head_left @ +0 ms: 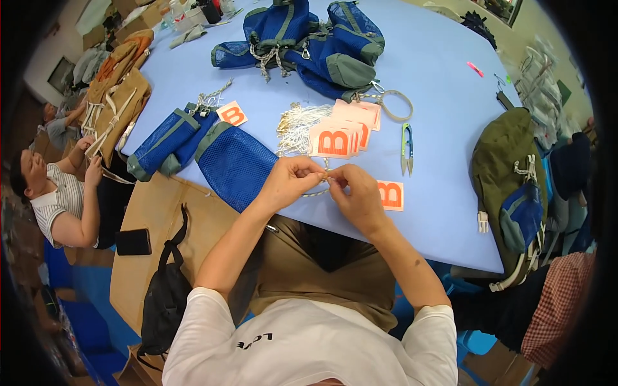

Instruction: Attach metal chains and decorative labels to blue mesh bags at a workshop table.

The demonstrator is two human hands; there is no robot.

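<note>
- While I am watching from afar, the wearer's white shirt [309, 341] is filling the near edge, showing dark lettering on its chest.
- Just beyond, the left hand [290, 183] and right hand [356, 196] are meeting over the table's near edge, fingertips pinching a pale cord [327, 165]; the exact bit between them is too small for me to tell.
- Left of them, a blue mesh bag [237, 164] is lying flat near the left wrist, overhanging the edge slightly.
- Lower left, a brown cardboard surface [154, 206] is holding a dark phone [133, 242] and a black pouch [166, 302].
- Past the fingers, pale cards [335, 138] bearing a bold orange print are overlapping beside a bundle of white strings [299, 127]; one similar card [391, 195] is lying partly behind the right hand.
- Rightward, green-handled snips [407, 149] are resting on the blue tabletop [444, 148], which is stretching on to a green backpack [502, 148] at its right edge.
- Farther off, blue bags [347, 48] are piling up at the table's far side.
- Beyond the left edge, a co-worker in a striped top [61, 209] is handling a tan bag [122, 119].
</note>
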